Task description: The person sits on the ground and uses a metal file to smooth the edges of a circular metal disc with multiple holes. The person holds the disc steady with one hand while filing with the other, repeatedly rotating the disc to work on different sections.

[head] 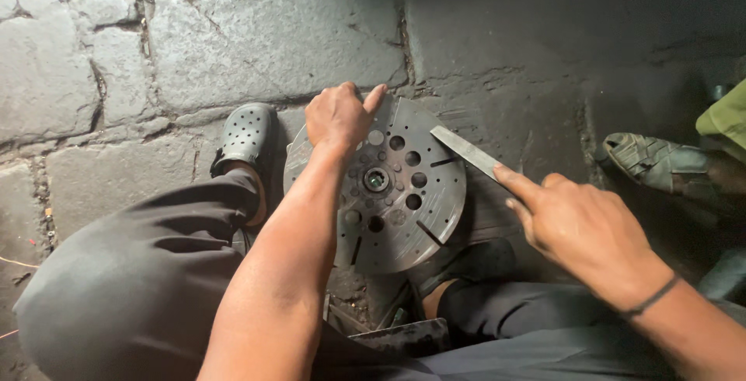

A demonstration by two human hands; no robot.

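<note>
A round grey metal disc (pixel 404 194) with several holes and slots stands tilted on the stone floor between my feet. My left hand (pixel 339 117) grips the disc's top edge, thumb raised over the rim. In my right hand (pixel 579 229) I hold a flat metal file (pixel 466 152), index finger stretched along it. The file's tip rests on the disc's upper right rim.
My grey clog (pixel 247 136) is planted left of the disc, and my dark-trousered knees fill the lower frame. Another person's sandalled foot (pixel 657 163) sits at the right edge. A dark metal piece (pixel 404 336) lies below the disc. Cracked stone paving (pixel 194 31) surrounds everything.
</note>
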